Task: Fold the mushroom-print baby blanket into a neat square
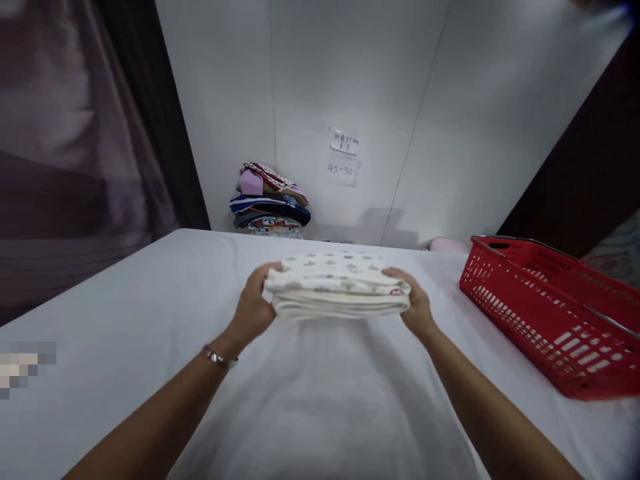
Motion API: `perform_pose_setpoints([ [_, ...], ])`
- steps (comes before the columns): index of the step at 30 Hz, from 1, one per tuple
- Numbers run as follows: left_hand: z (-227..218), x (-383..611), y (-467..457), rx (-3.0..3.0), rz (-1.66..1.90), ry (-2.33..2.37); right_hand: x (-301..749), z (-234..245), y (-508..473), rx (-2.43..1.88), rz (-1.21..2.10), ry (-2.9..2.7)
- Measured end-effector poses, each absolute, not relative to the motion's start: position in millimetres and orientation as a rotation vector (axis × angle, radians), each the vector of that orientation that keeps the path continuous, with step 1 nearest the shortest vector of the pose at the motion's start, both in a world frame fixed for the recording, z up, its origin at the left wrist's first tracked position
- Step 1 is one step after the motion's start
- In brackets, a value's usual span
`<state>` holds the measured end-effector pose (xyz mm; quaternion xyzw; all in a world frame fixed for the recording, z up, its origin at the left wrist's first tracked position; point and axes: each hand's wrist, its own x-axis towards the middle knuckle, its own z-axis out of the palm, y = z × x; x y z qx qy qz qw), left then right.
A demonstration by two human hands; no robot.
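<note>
A thick folded white cloth [337, 283] with small grey-green prints is held up over the white-covered table, its layered edges facing me. My left hand [255, 300] grips its left end, thumb on top and the other fingers mostly hidden below or behind. On the opposite end, my right hand [413, 303] is closed the same way. A small red mark shows near the cloth's right front corner. Whether the cloth is a blanket, towel or garment I cannot tell. A silvery bracelet [219, 359] circles my left wrist.
A red perforated plastic basket [540, 327] stands at the right on the white sheet [125, 347]. Beyond the far edge is a stack of folded fabrics [270, 203]. Handwritten paper notes [344, 160] are on the pale wall. A mauve curtain [60, 147] hangs at left.
</note>
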<state>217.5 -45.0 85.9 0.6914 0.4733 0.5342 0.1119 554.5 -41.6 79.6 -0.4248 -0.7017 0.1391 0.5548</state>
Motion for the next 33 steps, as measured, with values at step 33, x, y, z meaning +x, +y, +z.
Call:
perform_pose_setpoints([
  [33, 24.6, 248.4, -110.5, 2.336, 0.563, 1.785, 541.3, 3.4, -84.3, -1.249, 0.281, -2.355],
])
